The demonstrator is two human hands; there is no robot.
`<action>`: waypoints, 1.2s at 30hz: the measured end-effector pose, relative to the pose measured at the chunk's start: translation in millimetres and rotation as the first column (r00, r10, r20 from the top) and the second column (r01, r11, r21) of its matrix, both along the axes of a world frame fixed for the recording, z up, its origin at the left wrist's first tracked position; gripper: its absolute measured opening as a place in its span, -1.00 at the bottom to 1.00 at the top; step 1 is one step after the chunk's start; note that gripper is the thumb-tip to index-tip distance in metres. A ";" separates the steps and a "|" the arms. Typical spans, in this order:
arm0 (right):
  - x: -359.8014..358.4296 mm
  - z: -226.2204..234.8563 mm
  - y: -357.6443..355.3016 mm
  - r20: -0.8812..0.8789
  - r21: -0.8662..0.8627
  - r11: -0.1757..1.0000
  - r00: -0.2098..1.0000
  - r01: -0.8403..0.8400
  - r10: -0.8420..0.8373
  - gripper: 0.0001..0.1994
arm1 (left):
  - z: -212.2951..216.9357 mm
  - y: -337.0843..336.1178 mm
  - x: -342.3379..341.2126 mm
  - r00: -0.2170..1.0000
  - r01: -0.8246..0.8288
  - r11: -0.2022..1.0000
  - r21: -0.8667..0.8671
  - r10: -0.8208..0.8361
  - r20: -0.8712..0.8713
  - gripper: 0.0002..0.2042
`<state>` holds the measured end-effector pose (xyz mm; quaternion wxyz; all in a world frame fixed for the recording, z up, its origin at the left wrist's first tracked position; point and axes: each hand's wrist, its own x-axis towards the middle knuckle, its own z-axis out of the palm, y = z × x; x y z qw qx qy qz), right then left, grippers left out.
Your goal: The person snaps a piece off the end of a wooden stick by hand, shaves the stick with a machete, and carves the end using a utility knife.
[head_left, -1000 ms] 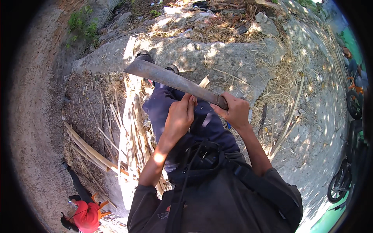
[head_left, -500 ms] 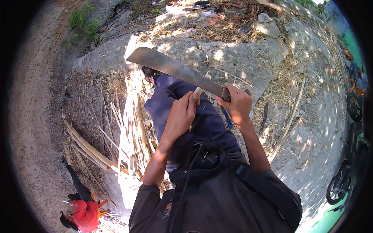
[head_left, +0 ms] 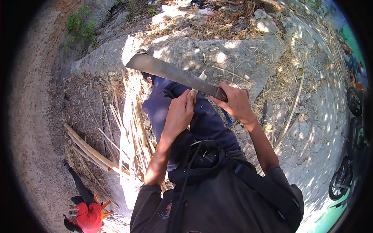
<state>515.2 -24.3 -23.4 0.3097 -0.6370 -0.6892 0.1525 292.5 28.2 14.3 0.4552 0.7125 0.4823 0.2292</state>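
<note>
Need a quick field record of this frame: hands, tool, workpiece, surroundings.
right hand: closed around the handle of the machete
machete: long dark blade, angled up and to the person's left
left hand: holds a thin pale bamboo strip that meets the blade
lap: dark blue trousers
ground left: split bamboo strips
lower left: another person in a red top

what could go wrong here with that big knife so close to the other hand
The left hand pinches a thin stick right against the blade of the big knife that the right hand grips; a slip may cut the fingers. The blade also sits over the knee, so a stroke that runs through could reach the leg. Split strips litter the ground and might snag a foot.
</note>
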 end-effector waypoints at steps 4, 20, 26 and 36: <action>-1.8 -9.0 -11.6 0.014 -0.014 1.000 1.000 -0.008 0.008 -0.45 | 6.9 -4.7 1.5 0.999 0.038 0.999 0.007 -0.038 -0.017 -0.71; 11.4 -6.7 -8.8 -0.044 -0.052 0.979 0.979 0.195 -0.197 -0.45 | 0.8 -18.6 -17.3 0.996 0.087 0.978 -0.190 -0.081 0.040 -0.80; 14.9 -13.3 -8.8 -0.083 -0.023 0.975 0.972 0.220 -0.221 -0.41 | 20.1 -9.7 -19.3 0.961 0.252 0.840 -0.481 -0.158 0.228 -0.74; 13.4 -4.8 -9.8 0.016 0.056 0.988 0.989 0.143 -0.144 -0.41 | -1.9 -14.2 -10.7 0.981 0.168 0.941 -0.295 -0.130 0.143 -0.64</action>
